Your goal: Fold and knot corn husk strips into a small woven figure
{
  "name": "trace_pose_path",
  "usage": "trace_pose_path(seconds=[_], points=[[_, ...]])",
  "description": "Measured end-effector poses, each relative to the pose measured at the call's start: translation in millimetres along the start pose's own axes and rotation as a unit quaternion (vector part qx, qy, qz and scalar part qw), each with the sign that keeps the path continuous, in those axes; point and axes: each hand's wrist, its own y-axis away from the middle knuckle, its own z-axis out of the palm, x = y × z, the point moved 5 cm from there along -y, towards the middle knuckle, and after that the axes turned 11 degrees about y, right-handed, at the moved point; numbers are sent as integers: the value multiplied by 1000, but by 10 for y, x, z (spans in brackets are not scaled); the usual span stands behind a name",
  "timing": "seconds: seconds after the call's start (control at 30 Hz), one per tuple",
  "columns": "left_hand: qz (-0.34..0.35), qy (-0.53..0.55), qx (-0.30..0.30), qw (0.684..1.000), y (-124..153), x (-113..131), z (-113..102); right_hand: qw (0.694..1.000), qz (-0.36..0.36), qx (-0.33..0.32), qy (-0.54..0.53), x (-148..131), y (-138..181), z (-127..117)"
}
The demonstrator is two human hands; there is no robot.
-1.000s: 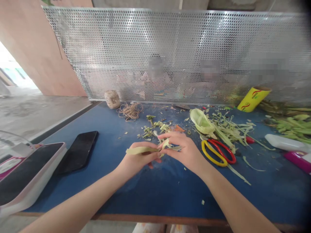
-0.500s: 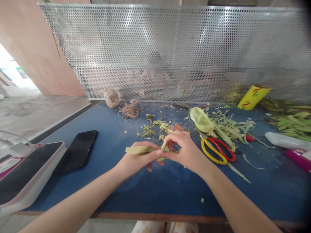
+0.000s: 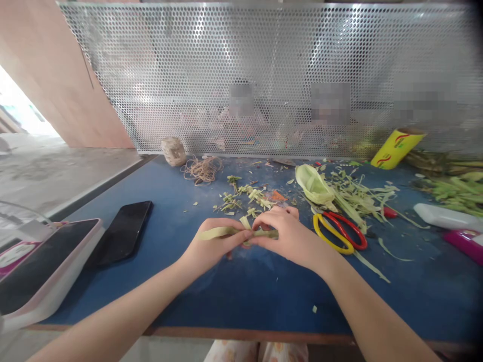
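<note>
Pale green corn husk strips (image 3: pixel 219 233) are pinched between my two hands over the middle of the table. My left hand (image 3: pixel 207 246) is closed, its thumb pressing the strip while one end lies back over the hand. My right hand (image 3: pixel 292 239) meets it from the right, thumb and fingers closed on the other part of the strip. A short end stands up between the hands. The fold under the fingertips is partly hidden. Just beyond lie small knotted husk pieces (image 3: pixel 251 193). To the right are scissors with red and yellow handles (image 3: pixel 349 250).
A cupped husk leaf (image 3: pixel 313 186) and shredded strips (image 3: pixel 352 193) lie at right, near a yellow tube (image 3: pixel 396 148). Tangled twine (image 3: pixel 203 170) lies at back left. A black phone (image 3: pixel 126 231) is at left. Behind the perforated metal screen (image 3: pixel 264 65) people are visible.
My hands stay together, with the fingers shifted slightly. The short upright husk end has moved left and now leans left. The right fingers extend more over the strip.
</note>
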Motion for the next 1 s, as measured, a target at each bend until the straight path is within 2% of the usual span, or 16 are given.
trace_pose_path(seconds=[0.07,0.2,0.3,0.47,0.63,0.77,0.93,1.0], points=[[37,-44,6,998,7,14,-15,1000,15,-4,4,45,7,-11],[169,-140,45,975,35,96,-56,999,27,16,40,96,18,-86],[203,-176,59,961,41,116,-76,998,23,41,45,64,32,-166],[142,-134,77,978,8,92,-109,994,-9,107,-18,-56,63,-230],[21,17,42,999,-42,22,-60,988,-92,126,-22,-152,47,-94],[11,79,17,997,-42,13,-29,978,-110,172,-46,-146,45,-54],[-1,132,-8,991,-26,-2,-3,968,-45,218,-117,-74,44,-46],[-8,153,-9,988,-21,-4,3,959,-72,245,-119,-102,53,-57]])
